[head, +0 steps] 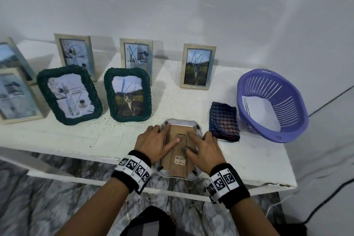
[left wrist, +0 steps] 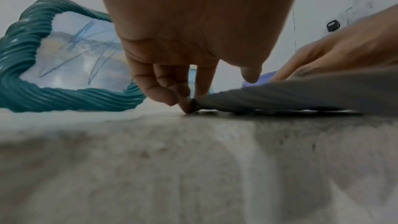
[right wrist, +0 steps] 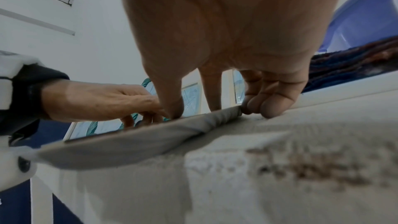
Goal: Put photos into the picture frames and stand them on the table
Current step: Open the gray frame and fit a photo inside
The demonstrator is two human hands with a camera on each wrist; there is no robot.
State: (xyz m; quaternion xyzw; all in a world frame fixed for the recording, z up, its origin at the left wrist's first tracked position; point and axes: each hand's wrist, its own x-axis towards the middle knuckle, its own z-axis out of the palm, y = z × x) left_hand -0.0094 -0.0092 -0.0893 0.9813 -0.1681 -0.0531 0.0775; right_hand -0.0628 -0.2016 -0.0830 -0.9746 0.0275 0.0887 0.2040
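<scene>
I have a grey woven picture frame (head: 179,123) lying face down at the table's (head: 76,140) near edge, its brown backing board (head: 175,159) up and its lower end past that edge. My left hand (head: 151,141) rests on the frame's left side, thumb flat on the board, fingers curled at the rim. My right hand (head: 206,149) presses the board with thumb and forefinger, the other fingers bent against the frame's right rim. Neither hand lifts it. Two green woven frames (head: 70,95) with photos stand just behind, three pale wooden frames (head: 198,66) along the far edge. A folded checked cloth (head: 224,121) lies beside a purple basket (head: 272,104) at the right end.
</scene>
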